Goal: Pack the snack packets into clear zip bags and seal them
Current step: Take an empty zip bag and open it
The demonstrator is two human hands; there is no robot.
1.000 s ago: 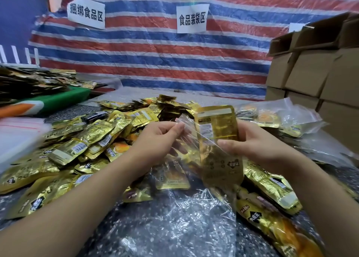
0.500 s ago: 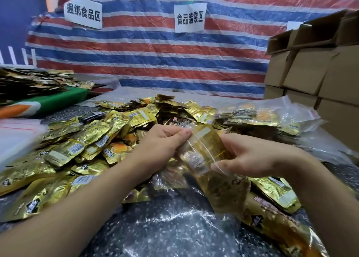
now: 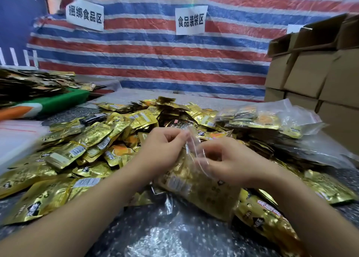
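A clear zip bag with gold snack packets inside lies tilted in front of me, its mouth pointing up between my hands. My left hand pinches the left end of the bag's mouth. My right hand pinches the mouth just to the right, fingers curled on the thin plastic. A big heap of loose gold snack packets spreads over the table to the left and behind my hands. More gold packets lie under my right forearm.
Filled clear bags are piled at the right, in front of stacked cardboard boxes. A stack of empty clear bags sits at the left edge. Crinkled clear plastic covers the near table. A striped tarp hangs behind.
The gold packet that stood up out of the bag's mouth has gone down inside. Both hands have come together at the bag's mouth, and the bag has dropped lower.
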